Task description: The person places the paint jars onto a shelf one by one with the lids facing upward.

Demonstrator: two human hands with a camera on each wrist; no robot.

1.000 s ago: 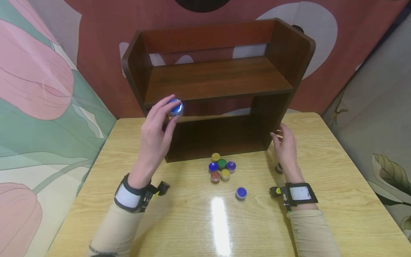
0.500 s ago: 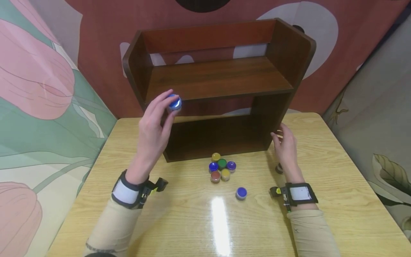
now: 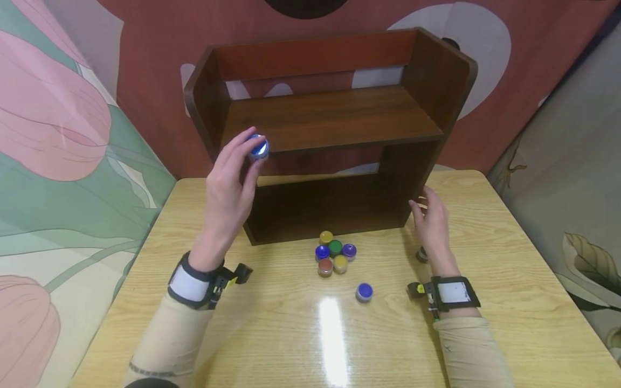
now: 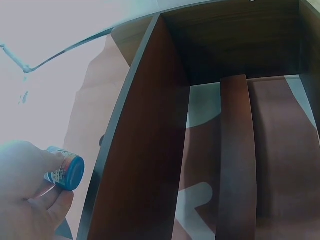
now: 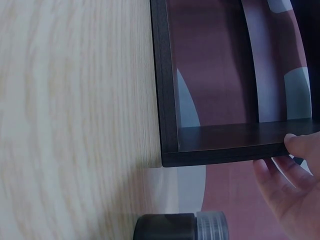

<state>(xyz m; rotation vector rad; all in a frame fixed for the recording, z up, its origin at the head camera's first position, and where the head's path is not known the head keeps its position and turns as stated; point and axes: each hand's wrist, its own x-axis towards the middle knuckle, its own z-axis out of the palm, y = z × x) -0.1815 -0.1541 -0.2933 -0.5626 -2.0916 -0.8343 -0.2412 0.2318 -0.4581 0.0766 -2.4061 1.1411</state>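
Note:
My left hand pinches a small paint pot with a blue lid between thumb and fingers. It overlaps the left front edge of the brown shelf's upper board in the head view. In the left wrist view the blue-lidded pot appears beside a dark board's edge, its printed side partly covered by fingers. At the right side panel of the shelf, my right hand grips the front edge; the right wrist view puts its thumb on the inner side and its fingers on the outer side.
Several small pots, among them a green pot and a red-brown pot, stand clustered before the shelf. A purple-blue-lidded pot sits nearer on the wooden table. By the right wrist is a black-lidded pot.
My left hand has risen and drifted slightly left with the blue-lidded paint pot. The right hand keeps its place at the shelf, and the pots on the table have not moved.

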